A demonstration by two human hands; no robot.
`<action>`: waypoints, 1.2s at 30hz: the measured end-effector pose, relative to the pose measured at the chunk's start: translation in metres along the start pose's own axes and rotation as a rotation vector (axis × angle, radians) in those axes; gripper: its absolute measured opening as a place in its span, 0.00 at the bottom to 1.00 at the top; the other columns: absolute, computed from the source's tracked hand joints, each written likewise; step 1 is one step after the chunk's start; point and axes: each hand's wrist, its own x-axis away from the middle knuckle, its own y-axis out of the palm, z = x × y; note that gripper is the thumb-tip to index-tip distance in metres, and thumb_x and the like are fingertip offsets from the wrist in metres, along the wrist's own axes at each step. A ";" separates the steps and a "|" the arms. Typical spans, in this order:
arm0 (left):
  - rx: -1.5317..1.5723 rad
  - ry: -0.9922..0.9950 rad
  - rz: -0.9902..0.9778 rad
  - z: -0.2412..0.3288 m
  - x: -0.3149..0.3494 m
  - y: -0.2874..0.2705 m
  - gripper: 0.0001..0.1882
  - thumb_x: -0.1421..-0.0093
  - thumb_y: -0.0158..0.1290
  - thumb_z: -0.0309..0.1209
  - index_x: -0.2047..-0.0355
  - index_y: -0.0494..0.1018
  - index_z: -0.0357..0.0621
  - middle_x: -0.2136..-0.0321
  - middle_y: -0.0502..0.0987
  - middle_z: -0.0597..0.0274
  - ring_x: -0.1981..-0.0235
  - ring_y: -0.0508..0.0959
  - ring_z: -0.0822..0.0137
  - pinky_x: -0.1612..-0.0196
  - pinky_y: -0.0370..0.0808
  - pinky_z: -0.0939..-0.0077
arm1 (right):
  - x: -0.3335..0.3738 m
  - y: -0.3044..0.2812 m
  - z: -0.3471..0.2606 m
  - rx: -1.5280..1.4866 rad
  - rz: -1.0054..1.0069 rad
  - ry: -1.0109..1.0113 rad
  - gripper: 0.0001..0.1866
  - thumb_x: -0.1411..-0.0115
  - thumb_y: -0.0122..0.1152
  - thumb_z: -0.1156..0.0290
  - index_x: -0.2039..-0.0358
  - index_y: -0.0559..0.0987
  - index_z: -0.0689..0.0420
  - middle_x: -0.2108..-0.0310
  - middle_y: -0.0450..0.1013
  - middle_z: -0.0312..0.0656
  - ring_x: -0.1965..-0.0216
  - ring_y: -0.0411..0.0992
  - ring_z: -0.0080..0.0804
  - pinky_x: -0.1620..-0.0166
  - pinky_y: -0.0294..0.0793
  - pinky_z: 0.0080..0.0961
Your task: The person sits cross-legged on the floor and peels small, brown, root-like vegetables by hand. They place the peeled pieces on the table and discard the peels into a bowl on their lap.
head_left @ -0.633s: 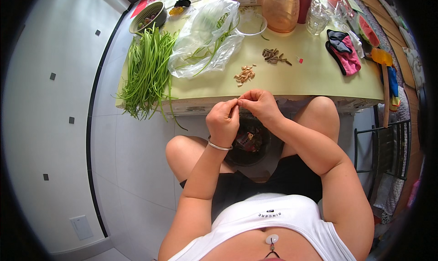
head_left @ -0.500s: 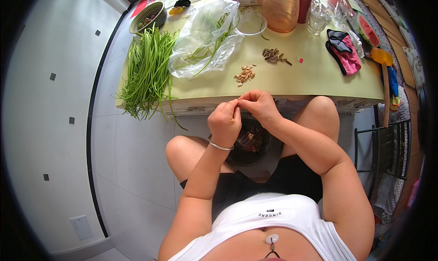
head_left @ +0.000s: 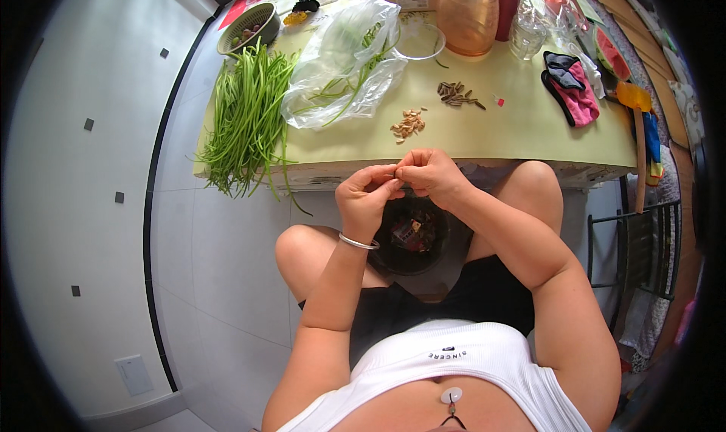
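Note:
My left hand, with a silver bangle at the wrist, and my right hand meet fingertip to fingertip just off the table's near edge. Both are closed in a pinch around something thin and small, mostly hidden by the fingers. Just beyond them on the table lies a small heap of pale tan kernels. Farther back and to the right is a heap of long dark seeds. Below my hands, between my knees, stands a dark round bin with wrappers and scraps inside.
On the table's left lie long green stems, a clear plastic bag with more stems, and a basket. An orange jug and a glass stand at the back. Pink-and-black cloth and cut watermelon lie right.
My left hand has turned and its fingers have opened out a little, showing more of the bin below. My right hand keeps nearly the same place, still pinching.

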 end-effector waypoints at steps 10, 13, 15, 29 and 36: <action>0.435 -0.403 -0.079 -0.004 -0.008 -0.024 0.10 0.48 0.56 0.14 0.64 0.77 0.34 0.72 0.81 0.53 0.78 0.82 0.64 0.72 0.83 0.76 | 0.005 0.008 -0.003 0.091 -0.010 -0.042 0.06 0.47 0.64 0.71 0.72 0.77 0.60 0.80 0.68 0.30 0.82 0.60 0.13 0.81 0.54 0.12; 0.307 -0.338 -0.095 -0.001 -0.007 -0.020 0.09 0.47 0.55 0.14 0.65 0.76 0.34 0.73 0.80 0.54 0.77 0.81 0.66 0.71 0.83 0.77 | 0.003 0.004 0.001 0.103 -0.017 -0.051 0.07 0.47 0.64 0.71 0.72 0.77 0.60 0.80 0.68 0.30 0.82 0.60 0.13 0.81 0.54 0.12; 0.162 -0.198 -0.097 0.001 -0.004 -0.016 0.08 0.45 0.54 0.14 0.64 0.75 0.33 0.73 0.80 0.57 0.75 0.81 0.69 0.70 0.83 0.77 | 0.003 0.005 0.000 0.118 -0.015 -0.051 0.07 0.46 0.63 0.70 0.72 0.77 0.60 0.79 0.68 0.30 0.82 0.60 0.13 0.81 0.54 0.12; -0.167 -0.123 -0.166 0.007 0.005 -0.009 0.02 0.41 0.52 0.18 0.67 0.74 0.32 0.75 0.79 0.59 0.75 0.81 0.71 0.71 0.80 0.81 | 0.012 -0.001 -0.012 0.476 -0.062 -0.033 0.04 0.45 0.60 0.74 0.72 0.76 0.60 0.77 0.72 0.32 0.80 0.64 0.14 0.80 0.60 0.14; 0.067 -0.372 -0.243 0.007 -0.002 -0.017 0.03 0.38 0.51 0.23 0.67 0.72 0.35 0.75 0.79 0.55 0.79 0.80 0.69 0.74 0.79 0.80 | 0.008 -0.013 0.000 0.632 -0.126 -0.279 0.03 0.47 0.59 0.75 0.72 0.77 0.60 0.77 0.72 0.32 0.78 0.66 0.14 0.77 0.64 0.15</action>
